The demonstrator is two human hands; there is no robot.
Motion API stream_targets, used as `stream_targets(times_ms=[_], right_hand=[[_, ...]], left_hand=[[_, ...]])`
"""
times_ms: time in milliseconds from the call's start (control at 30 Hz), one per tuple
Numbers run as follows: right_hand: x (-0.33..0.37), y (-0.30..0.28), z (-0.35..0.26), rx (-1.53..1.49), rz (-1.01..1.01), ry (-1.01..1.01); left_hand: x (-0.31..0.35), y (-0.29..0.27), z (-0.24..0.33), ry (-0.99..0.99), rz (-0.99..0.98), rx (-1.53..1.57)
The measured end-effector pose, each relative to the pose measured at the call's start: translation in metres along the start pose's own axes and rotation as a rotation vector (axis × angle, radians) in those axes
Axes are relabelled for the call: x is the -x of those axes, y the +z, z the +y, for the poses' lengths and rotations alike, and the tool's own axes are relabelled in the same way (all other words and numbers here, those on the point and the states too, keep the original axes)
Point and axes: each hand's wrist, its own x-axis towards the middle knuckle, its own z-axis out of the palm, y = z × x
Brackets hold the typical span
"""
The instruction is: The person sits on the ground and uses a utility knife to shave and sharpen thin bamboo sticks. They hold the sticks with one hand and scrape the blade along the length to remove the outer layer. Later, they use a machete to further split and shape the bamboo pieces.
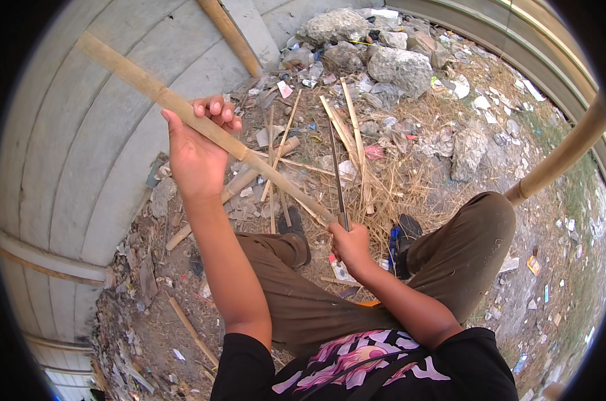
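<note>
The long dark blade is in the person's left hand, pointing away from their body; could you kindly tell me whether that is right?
Not quite: the head view shows the long dark blade in the right hand. The left hand holds the bamboo length. The blade does point away from the body.

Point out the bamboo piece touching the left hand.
The long pole slanting from near the right hand across the left hand; the strips and other poles touch neither hand.
</note>
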Motion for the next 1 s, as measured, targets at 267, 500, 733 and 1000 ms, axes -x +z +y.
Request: stream_targets(times_ms=[267, 500, 733, 1000], right_hand=[[0.007, -0.001, -0.012, 0.037, 0.009, -0.030], [-0.009, -0.005, 0.009, 0.183, -0.130, 0.057], [-0.027, -0.018, 0.034, 0.336, -0.020, 0.329], [0.003, 0.000, -0.025, 0.115, -0.010, -0.507]], left_hand=[[-0.001, 0.022, 0.005, 0.382, 0.255, -0.446], [0.002, 0.047, -0.027, 0.414, 0.317, -0.564], [-0.013, 0.037, -0.030, 0.305, 0.303, -0.394], [-0.015, 0.036, -0.028, 0.264, 0.391, -0.454]])
